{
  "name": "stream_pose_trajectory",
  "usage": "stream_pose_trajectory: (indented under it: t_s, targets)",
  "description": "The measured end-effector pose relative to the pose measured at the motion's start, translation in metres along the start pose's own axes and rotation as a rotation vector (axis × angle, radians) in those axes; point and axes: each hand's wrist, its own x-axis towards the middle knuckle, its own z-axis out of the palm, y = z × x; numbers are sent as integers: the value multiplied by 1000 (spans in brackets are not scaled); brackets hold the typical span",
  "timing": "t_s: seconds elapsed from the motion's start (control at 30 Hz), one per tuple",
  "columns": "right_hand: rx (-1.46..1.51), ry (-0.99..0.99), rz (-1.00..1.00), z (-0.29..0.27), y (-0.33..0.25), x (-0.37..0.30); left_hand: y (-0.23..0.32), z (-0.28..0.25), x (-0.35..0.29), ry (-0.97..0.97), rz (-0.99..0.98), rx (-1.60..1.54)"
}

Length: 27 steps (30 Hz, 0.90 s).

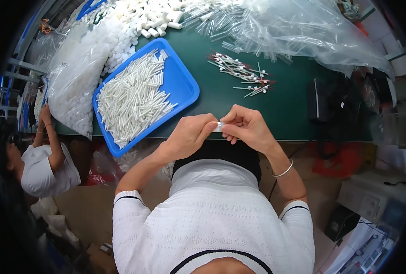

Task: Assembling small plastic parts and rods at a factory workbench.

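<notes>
My left hand [191,133] and my right hand [247,128] meet at the table's near edge, fingers closed in a pinch. Between them sits a small white cylindrical piece [219,126], gripped from both sides; the fingers cover most of it. To the left of my hands, a blue tray [184,86] holds many thin white sticks [132,98]. Beyond my right hand lies a loose pile of thin white sticks with white collars and red ends [239,69].
Clear tubes [212,25] and a large plastic bag [299,32] cover the far right of the green table [280,118]. White cylinders [159,20] and a bag of white caps [75,77] lie far left. A black box [321,100] stands right. Another person [47,164] works at left.
</notes>
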Motion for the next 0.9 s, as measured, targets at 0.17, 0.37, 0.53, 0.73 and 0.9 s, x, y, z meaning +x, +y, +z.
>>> stream_pose_trajectory:
  t_s: [0.17, 0.37, 0.53, 0.73, 0.9]
  targets:
    - [-109, 41, -69, 10, 8, -7, -9, 16, -12, 159, 109, 79]
    - [8, 157, -281, 15, 37, -14, -7, 14, -17, 134, 209, 216]
    - [67, 126, -295, 17, 43, -12, -1, 20, -25, 171, 203, 316]
    - [-38, 94, -336, 9, 45, -11, -1, 29, -25, 0, -141, -347]
    - [478, -100, -249, 23, 48, -7, -15, 33, -26, -202, -203, -701]
